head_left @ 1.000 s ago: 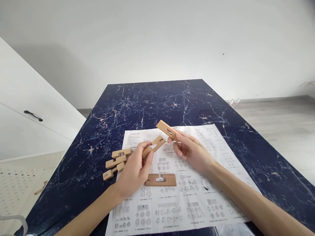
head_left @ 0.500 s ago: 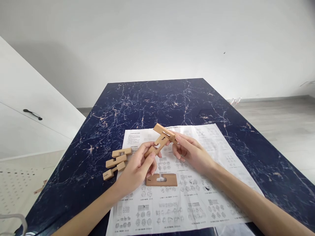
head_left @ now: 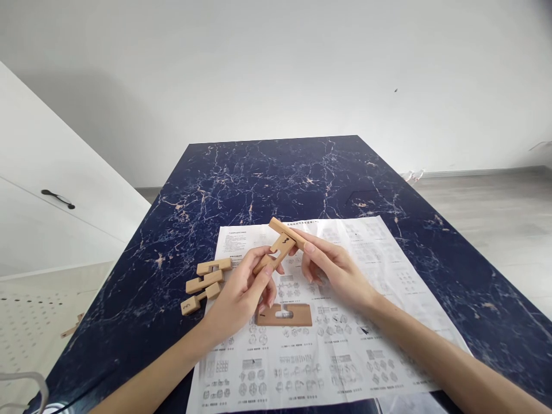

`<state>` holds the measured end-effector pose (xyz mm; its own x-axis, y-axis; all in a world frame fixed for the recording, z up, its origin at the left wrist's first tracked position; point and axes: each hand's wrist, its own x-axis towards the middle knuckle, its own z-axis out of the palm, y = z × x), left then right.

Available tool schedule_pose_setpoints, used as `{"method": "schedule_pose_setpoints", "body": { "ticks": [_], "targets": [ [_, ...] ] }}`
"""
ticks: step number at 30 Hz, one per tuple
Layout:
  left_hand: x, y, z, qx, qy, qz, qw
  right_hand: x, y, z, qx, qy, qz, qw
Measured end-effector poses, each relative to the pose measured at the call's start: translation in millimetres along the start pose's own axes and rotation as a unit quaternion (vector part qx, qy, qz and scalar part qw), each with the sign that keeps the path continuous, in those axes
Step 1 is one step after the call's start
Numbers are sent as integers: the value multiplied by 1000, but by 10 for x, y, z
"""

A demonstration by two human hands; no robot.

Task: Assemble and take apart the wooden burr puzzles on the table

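Over the printed sheet, my left hand (head_left: 248,282) grips a notched wooden puzzle piece marked 3 (head_left: 282,244) between thumb and fingers. My right hand (head_left: 334,264) pinches another wooden puzzle piece (head_left: 285,230), turned so a narrow side shows. The two pieces meet at the far end of the marked one; whether they interlock is hard to tell. Below the hands, a darker wooden piece marked 1 (head_left: 302,315), with a slot cut in it, lies flat on the paper. Left of my left hand rest three notched wooden pieces (head_left: 207,282) in a loose stack.
A white instruction sheet (head_left: 328,368) with small diagrams covers the near part of the dark blue marbled table (head_left: 267,178). A white cabinet with a black handle (head_left: 58,199) stands at the left. Behind the table is a pale wall (head_left: 276,69). A cable (head_left: 30,376) curves at the lower left.
The piece in my right hand has rotated, so its slot no longer shows and a narrow side faces up. My left hand and its piece have hardly moved.
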<state>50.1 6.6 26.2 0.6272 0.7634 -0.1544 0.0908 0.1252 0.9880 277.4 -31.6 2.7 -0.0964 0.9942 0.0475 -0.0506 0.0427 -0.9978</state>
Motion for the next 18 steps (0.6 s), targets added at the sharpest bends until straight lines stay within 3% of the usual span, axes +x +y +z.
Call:
{"method": "schedule_pose_setpoints", "body": {
  "ticks": [10, 18],
  "targets": [
    [-6, -25, -2, -4, -2, -3, 1000, -18, -16, 72, -121, 35, -73, 989],
    [6, -17, -8, -1, 1, -3, 1000, -22, 58, 70, -156, 42, -105, 981]
  ]
}}
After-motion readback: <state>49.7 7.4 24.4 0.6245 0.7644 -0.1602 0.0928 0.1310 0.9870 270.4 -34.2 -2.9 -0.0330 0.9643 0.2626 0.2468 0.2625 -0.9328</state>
